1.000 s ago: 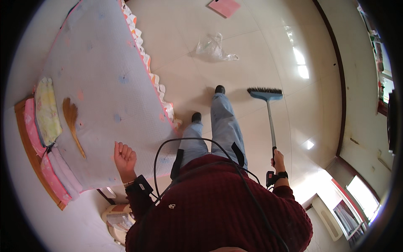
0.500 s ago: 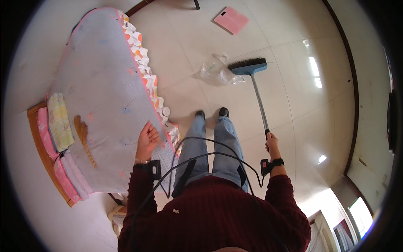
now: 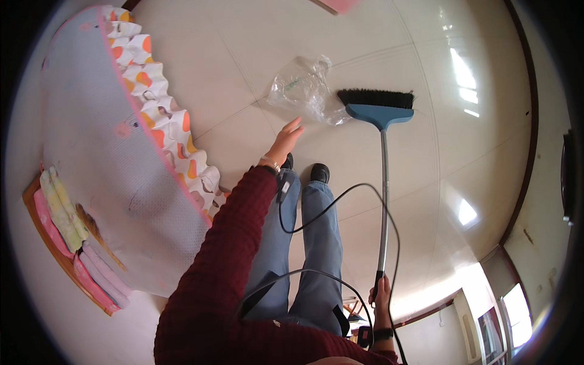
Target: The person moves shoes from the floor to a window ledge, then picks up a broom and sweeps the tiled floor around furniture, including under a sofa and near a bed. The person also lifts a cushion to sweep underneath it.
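My right hand (image 3: pixel 381 292) is closed round the black grip of a broom (image 3: pixel 384 201) with a grey metal pole. The broom's blue head with dark bristles (image 3: pixel 378 106) lies on the tiled floor, bristles pointing away from me. Just left of it, a crumpled clear plastic bag (image 3: pixel 304 90) rests on the floor, its near edge close to the broom head. My left hand (image 3: pixel 285 141) is stretched forward, empty, fingers extended and somewhat apart, above the floor on the near side of the bag. A black cable (image 3: pixel 350 190) loops across in front of my legs.
On the left stands a bed (image 3: pixel 91 121) with a grey-blue cover and a frilled, orange-spotted skirt (image 3: pixel 159 115). Folded bedding (image 3: pixel 64 210) and a straw hand brush (image 3: pixel 100 234) lie toward its headboard. A pink flat object (image 3: pixel 340 5) shows at the far edge. A wall runs along the right.
My left hand has moved from beside the bed, forward and right toward the plastic bag. My body leans lower, and my right hand sits nearer me, still on the broom grip.
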Demonstrator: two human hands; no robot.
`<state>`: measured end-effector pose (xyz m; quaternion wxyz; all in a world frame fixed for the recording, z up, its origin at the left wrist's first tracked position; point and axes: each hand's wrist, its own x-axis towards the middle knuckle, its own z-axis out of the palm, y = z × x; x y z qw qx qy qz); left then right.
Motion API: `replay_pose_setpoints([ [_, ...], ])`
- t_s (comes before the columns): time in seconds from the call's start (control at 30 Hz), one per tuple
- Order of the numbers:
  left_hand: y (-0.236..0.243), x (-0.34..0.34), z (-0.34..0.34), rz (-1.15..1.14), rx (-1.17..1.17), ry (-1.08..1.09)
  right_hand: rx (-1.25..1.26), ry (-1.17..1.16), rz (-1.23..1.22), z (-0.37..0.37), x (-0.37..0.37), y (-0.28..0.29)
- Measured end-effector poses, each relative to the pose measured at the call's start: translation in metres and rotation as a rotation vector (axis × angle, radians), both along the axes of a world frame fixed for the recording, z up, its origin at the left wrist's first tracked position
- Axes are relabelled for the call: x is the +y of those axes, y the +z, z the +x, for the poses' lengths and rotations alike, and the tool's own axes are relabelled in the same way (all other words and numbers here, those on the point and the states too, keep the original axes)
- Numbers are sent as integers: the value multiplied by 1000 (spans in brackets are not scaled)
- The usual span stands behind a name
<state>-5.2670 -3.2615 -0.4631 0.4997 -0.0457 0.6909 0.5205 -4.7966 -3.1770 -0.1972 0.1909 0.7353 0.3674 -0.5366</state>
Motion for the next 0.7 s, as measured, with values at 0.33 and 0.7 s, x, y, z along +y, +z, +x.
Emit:
replay_pose_setpoints([
  [0.33,-184,84,11,-609,604,-867,72,-154,29,31,-28,-41],
  [0.7,-94,-26,-33,-8,201,22,92,-129,-39,9,-19,-22],
])
